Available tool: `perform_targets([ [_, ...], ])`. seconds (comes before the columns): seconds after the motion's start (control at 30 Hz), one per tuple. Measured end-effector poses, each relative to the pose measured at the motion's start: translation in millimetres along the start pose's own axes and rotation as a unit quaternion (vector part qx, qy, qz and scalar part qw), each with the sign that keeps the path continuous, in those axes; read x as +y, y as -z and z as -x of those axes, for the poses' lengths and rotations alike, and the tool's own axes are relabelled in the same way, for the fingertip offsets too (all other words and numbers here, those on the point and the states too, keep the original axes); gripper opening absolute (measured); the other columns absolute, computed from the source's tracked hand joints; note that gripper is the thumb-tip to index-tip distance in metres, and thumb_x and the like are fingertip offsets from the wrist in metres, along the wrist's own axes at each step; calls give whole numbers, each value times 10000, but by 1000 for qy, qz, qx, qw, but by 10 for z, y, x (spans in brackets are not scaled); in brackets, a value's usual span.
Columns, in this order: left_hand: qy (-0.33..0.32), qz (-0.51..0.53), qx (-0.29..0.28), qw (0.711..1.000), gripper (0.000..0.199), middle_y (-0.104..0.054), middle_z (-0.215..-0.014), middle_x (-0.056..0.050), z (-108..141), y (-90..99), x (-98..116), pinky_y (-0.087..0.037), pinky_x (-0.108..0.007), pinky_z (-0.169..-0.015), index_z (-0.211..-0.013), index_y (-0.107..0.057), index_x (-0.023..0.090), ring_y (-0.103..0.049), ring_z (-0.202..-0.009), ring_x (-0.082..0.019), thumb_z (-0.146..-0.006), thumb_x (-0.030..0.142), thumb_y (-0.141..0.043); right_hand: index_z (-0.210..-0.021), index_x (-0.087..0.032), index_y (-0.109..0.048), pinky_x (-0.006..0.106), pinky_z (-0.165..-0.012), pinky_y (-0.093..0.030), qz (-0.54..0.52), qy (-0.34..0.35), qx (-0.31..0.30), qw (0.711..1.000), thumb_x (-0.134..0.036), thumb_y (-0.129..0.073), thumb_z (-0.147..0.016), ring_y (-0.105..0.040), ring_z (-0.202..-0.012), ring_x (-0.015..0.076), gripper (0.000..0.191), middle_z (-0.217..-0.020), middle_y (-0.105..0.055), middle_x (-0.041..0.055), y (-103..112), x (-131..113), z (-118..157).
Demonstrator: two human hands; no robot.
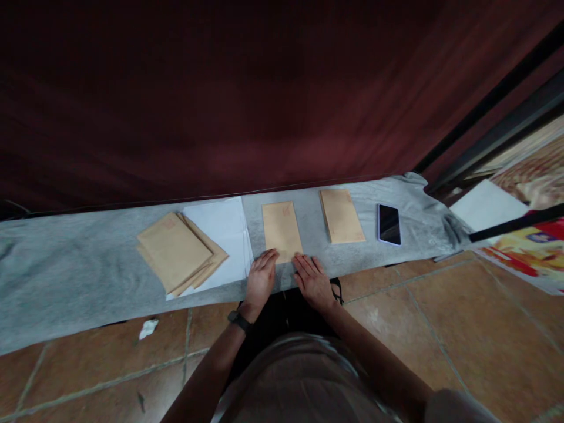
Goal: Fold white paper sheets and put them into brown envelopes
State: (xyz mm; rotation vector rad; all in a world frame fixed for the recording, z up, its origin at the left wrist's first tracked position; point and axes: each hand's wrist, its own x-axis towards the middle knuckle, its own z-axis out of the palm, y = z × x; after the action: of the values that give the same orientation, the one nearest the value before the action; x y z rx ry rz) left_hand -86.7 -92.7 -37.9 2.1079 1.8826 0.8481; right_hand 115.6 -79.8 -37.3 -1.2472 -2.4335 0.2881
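Observation:
One brown envelope [281, 229] lies flat on the grey cloth [88, 258] in front of me, a reddish print near its top. My left hand [262, 276], a dark watch on its wrist, rests its fingers on the envelope's near left corner. On the near right corner lie the fingertips of my right hand [312, 279], its fingers spread. Neither hand is wrapped round anything. To the left, several brown envelopes [176, 252] are fanned over white paper sheets [229, 235]. A neat stack of brown envelopes [343, 217] lies to the right.
A phone [389, 224] with a dark screen lies right of the envelope stack. Dark red fabric [264, 117] hangs behind the cloth. At the far right are a dark metal frame [497, 129] and a colourful printed sheet [533, 252]. A crumpled white scrap [148, 328] lies on the tiled floor.

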Motion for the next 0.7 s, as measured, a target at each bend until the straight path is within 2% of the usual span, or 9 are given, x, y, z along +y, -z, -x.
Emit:
perform_targets([
  [0.13,74,20,55,996,404,-624,-1361,-121,2,-7,67,-474,-455,-1116,-1349,-564,190,-574,-1282,-246,-973,161,-419,-1484,-192,-493,516,-1222,-297,-2,-8,10,1000,-272,-440,-1028,-491,-1390,261,465,-1509,-525,104,1,-47,-27],
  [0.3,138,9,52,989,504,-636,-1266,-142,-81,-21,189,-519,-491,-1037,-1389,-538,193,-605,-1183,-306,-885,158,-540,-1395,-161,-573,531,-1219,-288,14,-23,28,999,-227,-448,-1000,-536,-1320,287,419,-1411,-609,131,-3,-151,-137],
  [0.4,177,16,63,982,623,-637,-1175,-138,-143,-65,178,-527,-507,-999,-1419,-506,188,-620,-1121,-315,-812,172,-649,-1351,-142,-585,522,-1207,-308,23,-28,32,999,-207,-466,-980,-543,-1293,292,395,-1353,-630,149,2,-200,-196],
  [0.5,226,73,83,968,724,-650,-1084,-101,-216,-110,91,-552,-473,-932,-1426,-478,183,-651,-1017,-277,-742,163,-715,-1300,-152,-591,504,-1128,-408,35,-39,30,998,-247,-492,-980,-580,-1207,304,348,-1289,-643,168,7,-252,-250],
  [0.57,263,150,89,949,753,-671,-1005,-68,-270,-127,33,-565,-441,-881,-1405,-480,174,-667,-931,-246,-700,140,-740,-1253,-166,-597,488,-1031,-485,48,-54,23,997,-280,-505,-983,-607,-1119,311,307,-1220,-657,176,13,-292,-294],
  [0.7,299,288,77,907,695,-688,-833,-4,-355,-114,49,-575,-348,-738,-1388,-459,157,-681,-766,-189,-734,113,-691,-1208,-181,-590,470,-915,-537,71,-74,9,995,-328,-529,-984,-623,-1025,316,275,-1138,-664,172,44,-365,-391],
])
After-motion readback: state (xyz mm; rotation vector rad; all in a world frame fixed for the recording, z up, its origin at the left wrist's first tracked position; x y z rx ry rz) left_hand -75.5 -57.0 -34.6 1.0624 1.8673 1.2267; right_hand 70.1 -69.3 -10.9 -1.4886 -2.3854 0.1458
